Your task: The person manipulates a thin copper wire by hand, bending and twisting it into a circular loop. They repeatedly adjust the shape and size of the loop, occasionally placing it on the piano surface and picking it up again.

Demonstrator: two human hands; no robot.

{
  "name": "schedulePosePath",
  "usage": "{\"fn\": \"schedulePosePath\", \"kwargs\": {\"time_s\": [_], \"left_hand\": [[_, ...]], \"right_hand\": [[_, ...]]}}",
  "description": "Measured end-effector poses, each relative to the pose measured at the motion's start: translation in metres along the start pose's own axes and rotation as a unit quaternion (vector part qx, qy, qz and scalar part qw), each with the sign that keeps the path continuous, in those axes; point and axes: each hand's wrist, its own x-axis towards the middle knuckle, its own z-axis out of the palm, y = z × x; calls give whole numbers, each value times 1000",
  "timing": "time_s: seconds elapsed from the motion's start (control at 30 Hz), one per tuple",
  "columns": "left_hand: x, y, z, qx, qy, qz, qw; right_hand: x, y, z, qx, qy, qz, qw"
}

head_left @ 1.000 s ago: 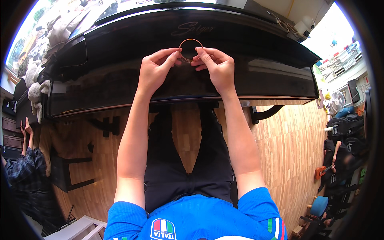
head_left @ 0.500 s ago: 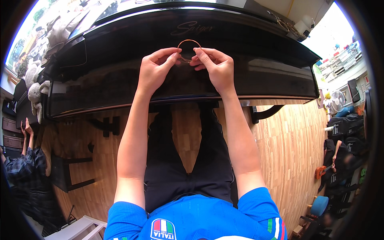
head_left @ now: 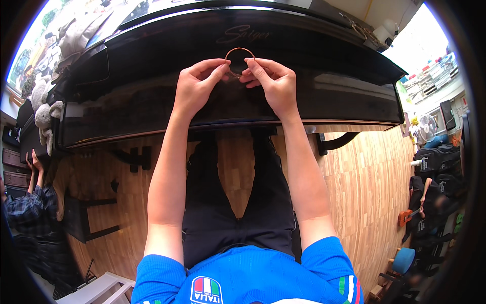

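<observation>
Between my hands is a thin ring-shaped coil of copper-coloured wire (head_left: 240,49), held upright above the glossy black piano (head_left: 329,96). My left hand (head_left: 199,90) pinches the coil's left side between thumb and fingers. On the opposite side, my right hand (head_left: 277,88) grips it with thumb and forefinger, the other fingers curled beneath. The fingers cover parts of the coil's lower rim. Both forearms reach forward over my lap.
A grey plush toy (head_left: 44,116) sits at the piano's left end. Another person's hands (head_left: 35,163) rest at a dark surface on the far left. Cables (head_left: 362,31) lie at the upper right. A small orange stringed instrument (head_left: 405,218), a blue stool (head_left: 404,260) and black bags (head_left: 438,159) are at right.
The coil has risen very slightly between my fingers. My hands stay in nearly the same place, both still pinching it.
</observation>
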Motion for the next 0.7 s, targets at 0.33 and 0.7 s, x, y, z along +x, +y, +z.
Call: {"fn": "schedulePosePath", "kwargs": {"time_s": [0.33, 0.7], "left_hand": [[1, 1, 0, -36, 14, 3, 999], [1, 3, 0, -42, -1, -12, 999]], "right_hand": [[0, 1, 2, -15, 9, -2, 1000], [-2, -1, 0, -40, -31, 14, 999]]}}
